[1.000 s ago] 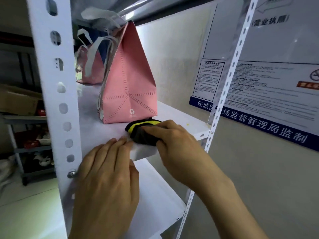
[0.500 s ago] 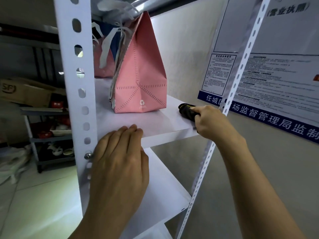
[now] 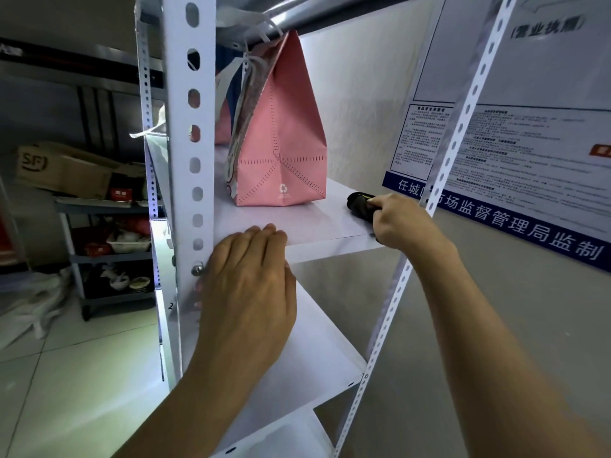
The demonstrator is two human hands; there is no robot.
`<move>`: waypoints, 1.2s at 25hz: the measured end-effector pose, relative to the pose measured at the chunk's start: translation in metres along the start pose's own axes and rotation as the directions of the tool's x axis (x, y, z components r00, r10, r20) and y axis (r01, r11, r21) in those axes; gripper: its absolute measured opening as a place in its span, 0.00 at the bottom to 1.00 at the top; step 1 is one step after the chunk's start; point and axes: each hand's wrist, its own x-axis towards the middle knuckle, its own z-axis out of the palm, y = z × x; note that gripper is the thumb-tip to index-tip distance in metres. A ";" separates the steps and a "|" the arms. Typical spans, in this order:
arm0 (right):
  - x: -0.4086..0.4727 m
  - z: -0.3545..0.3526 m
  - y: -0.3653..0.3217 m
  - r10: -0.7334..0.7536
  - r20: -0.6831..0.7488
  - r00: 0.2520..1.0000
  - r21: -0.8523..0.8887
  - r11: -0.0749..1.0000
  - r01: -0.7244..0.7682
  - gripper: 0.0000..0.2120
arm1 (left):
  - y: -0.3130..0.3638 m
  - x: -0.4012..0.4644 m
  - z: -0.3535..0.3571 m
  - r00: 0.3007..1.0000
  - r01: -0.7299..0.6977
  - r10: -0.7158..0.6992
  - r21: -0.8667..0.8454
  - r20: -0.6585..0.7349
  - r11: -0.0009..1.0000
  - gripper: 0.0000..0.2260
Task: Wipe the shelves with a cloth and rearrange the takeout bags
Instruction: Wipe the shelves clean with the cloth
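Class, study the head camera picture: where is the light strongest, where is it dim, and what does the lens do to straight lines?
Head view: glare on the floor tiles; the cart at left sits in dimness; the wide lens bows the shelf post; the pink takeout bag is evenly lit.

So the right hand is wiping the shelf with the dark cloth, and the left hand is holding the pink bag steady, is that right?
Not quite. In the head view the left hand rests on the front edge of the shelf, apart from the pink bag. The rest holds: the right hand grips the dark cloth on the shelf.
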 end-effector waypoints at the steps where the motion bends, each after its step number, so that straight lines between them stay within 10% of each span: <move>1: -0.004 0.000 -0.004 0.001 -0.016 1.000 0.019 1.000 -0.001 0.18 | 0.000 -0.001 -0.001 1.000 -0.004 0.004 0.007 0.005 1.000 0.19; 7: -0.077 0.017 -0.031 -0.230 -0.243 0.942 0.133 0.955 0.267 0.22 | 0.000 0.000 -0.006 0.999 -0.022 0.021 0.038 0.040 0.999 0.18; 17: -0.104 0.010 -0.054 -0.295 -0.182 0.938 0.075 0.947 0.313 0.23 | -0.003 -0.001 -0.010 0.997 -0.035 0.030 0.064 0.071 0.997 0.22; 30: -0.052 -0.007 -0.041 -0.009 0.003 1.000 0.046 0.999 0.009 0.22 | -0.007 0.000 -0.011 0.993 -0.071 0.070 0.011 0.092 0.997 0.22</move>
